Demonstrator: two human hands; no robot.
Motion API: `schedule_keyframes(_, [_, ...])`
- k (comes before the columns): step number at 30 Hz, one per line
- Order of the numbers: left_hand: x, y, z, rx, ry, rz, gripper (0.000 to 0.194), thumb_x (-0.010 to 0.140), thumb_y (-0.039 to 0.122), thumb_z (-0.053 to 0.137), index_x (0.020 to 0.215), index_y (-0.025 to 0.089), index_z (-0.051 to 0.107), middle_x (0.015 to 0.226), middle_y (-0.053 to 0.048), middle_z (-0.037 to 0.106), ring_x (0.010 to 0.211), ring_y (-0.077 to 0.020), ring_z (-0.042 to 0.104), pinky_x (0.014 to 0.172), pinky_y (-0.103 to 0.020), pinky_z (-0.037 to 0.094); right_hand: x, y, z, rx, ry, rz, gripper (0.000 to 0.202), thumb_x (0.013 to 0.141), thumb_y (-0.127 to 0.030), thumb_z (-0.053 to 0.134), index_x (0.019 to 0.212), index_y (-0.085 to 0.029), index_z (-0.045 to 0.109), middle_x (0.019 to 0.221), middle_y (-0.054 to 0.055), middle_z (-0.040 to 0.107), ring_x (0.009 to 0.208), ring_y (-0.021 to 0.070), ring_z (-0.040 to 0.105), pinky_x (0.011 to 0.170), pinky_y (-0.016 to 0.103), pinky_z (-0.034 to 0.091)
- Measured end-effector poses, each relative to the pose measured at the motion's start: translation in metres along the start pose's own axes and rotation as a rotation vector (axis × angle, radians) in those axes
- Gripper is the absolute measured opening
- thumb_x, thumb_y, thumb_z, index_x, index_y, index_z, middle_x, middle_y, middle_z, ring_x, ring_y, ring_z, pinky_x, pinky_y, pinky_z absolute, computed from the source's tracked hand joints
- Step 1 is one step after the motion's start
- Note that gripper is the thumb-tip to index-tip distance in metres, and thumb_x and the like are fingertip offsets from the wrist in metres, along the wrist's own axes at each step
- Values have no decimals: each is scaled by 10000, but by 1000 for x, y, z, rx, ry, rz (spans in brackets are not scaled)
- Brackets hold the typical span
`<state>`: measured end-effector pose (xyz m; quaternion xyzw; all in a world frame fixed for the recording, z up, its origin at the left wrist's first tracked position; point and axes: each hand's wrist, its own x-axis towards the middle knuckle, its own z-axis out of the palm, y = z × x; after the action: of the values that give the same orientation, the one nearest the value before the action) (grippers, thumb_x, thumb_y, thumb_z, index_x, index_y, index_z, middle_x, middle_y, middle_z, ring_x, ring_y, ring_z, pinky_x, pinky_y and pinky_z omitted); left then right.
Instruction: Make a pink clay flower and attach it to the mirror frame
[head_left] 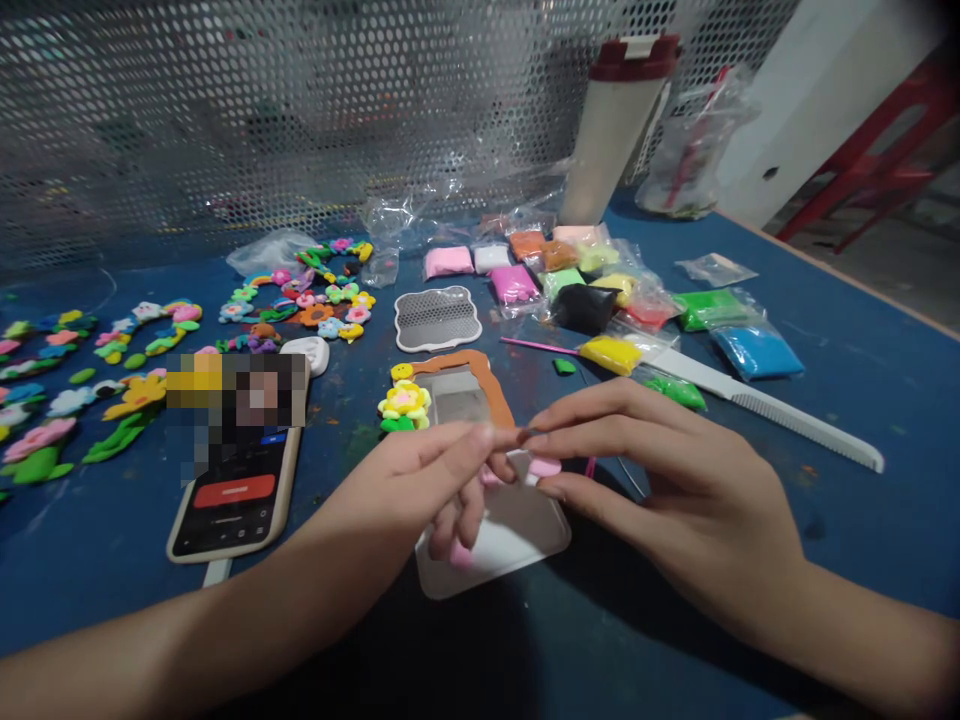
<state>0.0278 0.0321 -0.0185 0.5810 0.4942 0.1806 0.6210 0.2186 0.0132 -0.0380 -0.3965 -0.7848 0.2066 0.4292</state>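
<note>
My left hand (435, 480) and my right hand (645, 470) meet above a white-edged plate (495, 550). The right fingertips close round a small dark piece (527, 435) at the tip of my left index finger. A pink piece (544, 467) lies just under them, and another pink piece (461, 554) shows below my left fingers. Behind the hands stands a mirror frame (491, 390) with brown clay along its top and right side, and a yellow clay flower (405, 399) at its left. The left hand's other fingers are curled, and what they hold is hidden.
A phone (244, 470) lies left of my left arm, near colourful clay-decorated pieces (135, 395). Behind are a white-rimmed mirror (438, 320), clay packets (585, 307) and a tumbler (615, 130). A white comb (802, 425) lies at the right.
</note>
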Motion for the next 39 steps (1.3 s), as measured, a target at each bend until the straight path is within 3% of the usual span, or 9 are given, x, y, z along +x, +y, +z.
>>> schedule_keyframes(3, [-2, 3, -8, 443, 125, 245, 256, 886, 349, 449, 1045, 240, 617, 818, 2, 613, 711, -134, 571, 636, -242, 410, 2, 2, -1, -53, -19, 22, 109, 801, -134, 658, 890, -195, 669, 962, 18, 648, 919, 102, 599, 809, 201, 475])
schedule_keyframes(5, [-3, 3, -14, 795, 167, 340, 241, 883, 280, 460, 1068, 291, 613, 1016, -5, 595, 883, -170, 585, 717, -269, 416, 3, 3, -1, -77, -62, 64, 99, 811, -136, 644, 883, -196, 672, 961, 21, 640, 903, 108, 597, 790, 210, 473])
schedule_keyframes(8, [-4, 0, -17, 1155, 136, 243, 249, 876, 292, 475, 1099, 297, 586, 1049, -17, 574, 822, -204, 610, 570, -277, 390, 1, 5, 2, -69, -147, 143, 99, 826, -134, 612, 856, -203, 677, 947, 25, 626, 859, 123, 595, 744, 242, 475])
schedule_keyframes(11, [-3, -3, -15, 1304, 68, 175, 229, 846, 321, 548, 1061, 249, 579, 996, -21, 578, 808, -227, 617, 522, -284, 363, -1, 5, 7, -31, -264, 227, 112, 827, -113, 592, 834, -191, 672, 892, 34, 592, 790, 130, 579, 686, 258, 470])
schedule_keyframes(14, [-1, -6, -12, 1355, 68, 218, 192, 826, 347, 594, 952, 204, 572, 926, -22, 578, 814, -228, 597, 536, -287, 358, -3, 5, 13, 30, -349, 286, 107, 823, -99, 588, 777, -177, 646, 839, 28, 558, 755, 124, 564, 665, 250, 465])
schedule_keyframes(18, [1, -11, -10, 1387, 115, 276, 214, 830, 392, 584, 886, 190, 544, 811, -8, 558, 668, -187, 537, 502, -275, 302, -3, 5, 18, 60, -395, 330, 99, 813, -109, 605, 750, -184, 621, 838, 18, 555, 759, 126, 563, 661, 248, 463])
schedule_keyframes(26, [2, -14, -13, 1334, 12, 356, 94, 885, 271, 498, 851, 194, 540, 806, -16, 538, 693, -187, 522, 520, -274, 285, -1, 6, 19, 53, -382, 335, 119, 815, -94, 598, 795, -203, 641, 846, 9, 562, 743, 115, 557, 652, 234, 465])
schedule_keyframes(34, [3, -16, -12, 1300, -4, 460, 157, 893, 267, 448, 791, 193, 541, 772, -17, 546, 642, -182, 496, 511, -277, 272, 1, 10, 19, 80, -390, 351, 109, 820, -112, 602, 749, -195, 611, 850, 0, 546, 757, 106, 553, 672, 223, 453])
schedule_keyframes(39, [0, -15, -14, 1165, 3, 348, 76, 840, 275, 542, 804, 216, 511, 739, 15, 558, 591, -162, 493, 500, -261, 251, 2, 9, 16, 61, -405, 339, 96, 817, -108, 599, 786, -191, 638, 854, 7, 556, 759, 109, 561, 668, 224, 459])
